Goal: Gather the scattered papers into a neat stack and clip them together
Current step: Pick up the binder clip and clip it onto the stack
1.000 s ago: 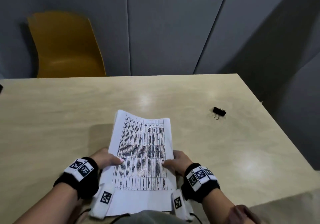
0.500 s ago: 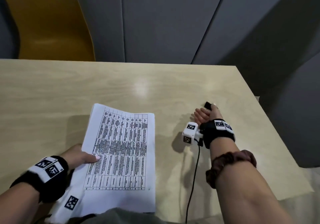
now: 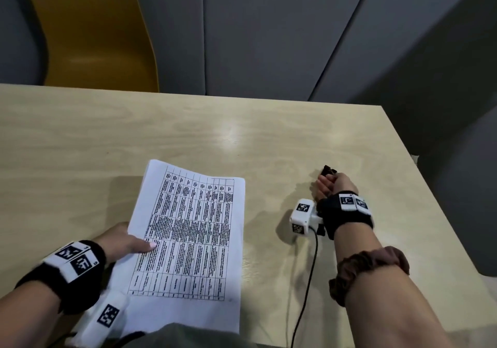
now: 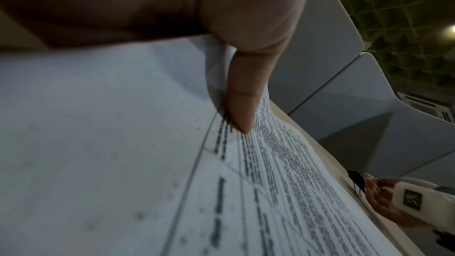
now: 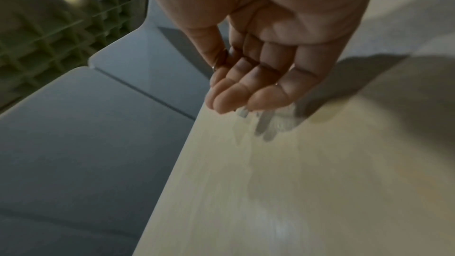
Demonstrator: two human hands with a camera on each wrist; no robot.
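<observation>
A stack of printed papers (image 3: 193, 234) lies near the table's front edge, its left side raised a little. My left hand (image 3: 126, 242) pinches that left edge, with the thumb (image 4: 242, 104) pressed on the top sheet (image 4: 270, 182) and the fingers hidden beneath. Far to the right, my right hand (image 3: 332, 186) pinches a small black binder clip (image 3: 328, 170) at its fingertips. The left wrist view shows the clip (image 4: 355, 179) just off the table surface. In the right wrist view the curled fingers (image 5: 246, 89) hide nearly all of the clip.
The pale wooden table (image 3: 107, 138) ends close to my right hand at its right edge (image 3: 411, 165). A yellow chair (image 3: 91, 33) stands behind the far left side. Grey wall panels (image 3: 269, 25) close the back. A black cable (image 3: 309, 275) trails from my right wrist.
My right hand left the papers, reached right to the binder clip and pinched it. My left hand alone keeps hold of the stack, which has shifted left in view.
</observation>
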